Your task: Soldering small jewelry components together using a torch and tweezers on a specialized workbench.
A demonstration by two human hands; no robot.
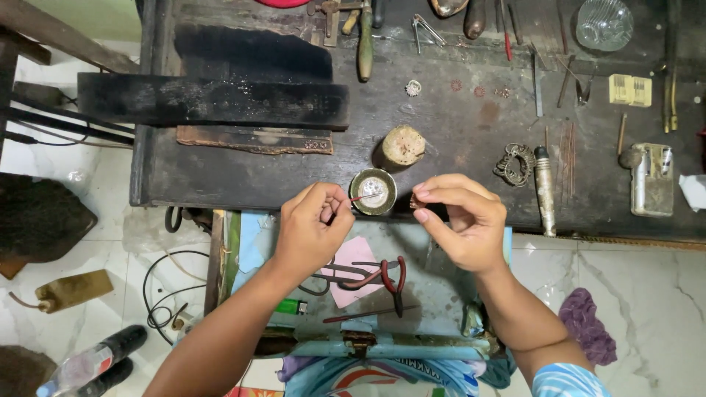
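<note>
— What is the left hand [312, 224] doing?

— Its fingers are pinched shut on a thin stick [358, 197], whose tip reaches over the rim of the small round tin [373, 192]. The tin sits at the near edge of the dark table [456, 147].

— And the right hand [460, 220]?

— Just to the right of the tin, fingers curled, thumb and forefinger closed on a tiny dark piece [416, 200]; what it is I cannot tell.

— Anything else around the tin?

— A short wooden stub [402, 145] stands just behind it. Further right of the tin lies a coil of wire [515, 163]. Below the tin, nearer the person, red-handled pliers [393, 279] rest on a pink sheet [354, 270].
</note>
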